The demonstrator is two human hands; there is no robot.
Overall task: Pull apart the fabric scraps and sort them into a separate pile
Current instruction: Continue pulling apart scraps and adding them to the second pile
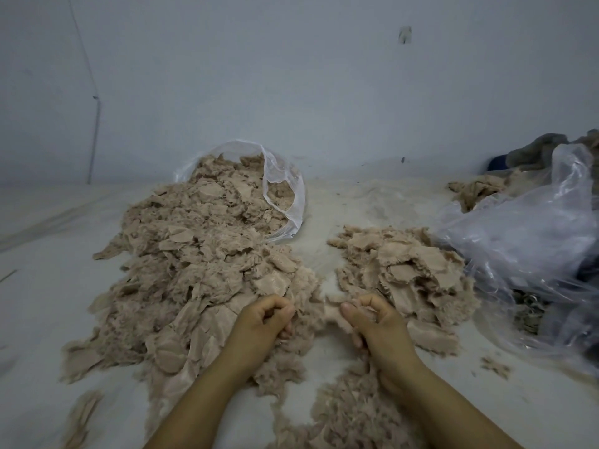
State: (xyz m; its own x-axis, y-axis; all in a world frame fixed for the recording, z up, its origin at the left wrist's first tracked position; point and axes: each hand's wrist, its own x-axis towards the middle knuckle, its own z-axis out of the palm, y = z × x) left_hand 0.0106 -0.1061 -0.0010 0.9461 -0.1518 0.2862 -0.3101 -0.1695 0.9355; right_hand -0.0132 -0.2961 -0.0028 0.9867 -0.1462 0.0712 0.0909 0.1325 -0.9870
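A big heap of beige fuzzy fabric scraps (201,264) spills from a clear plastic bag (285,189) at the left. A smaller separate pile of scraps (408,270) lies to the right. My left hand (262,322) and my right hand (376,319) are side by side between the two piles. Each has curled fingers pinching one end of a fluffy scrap (327,314) stretched between them. More fluffy scraps (343,413) lie on the sheet between my forearms.
A white sheet (48,286) covers the surface up to a pale wall. At the right lies a crumpled clear plastic bag (531,241), with grey cloth (534,150) and more beige scraps (476,189) behind it. A thin pipe (94,137) runs down the wall at left.
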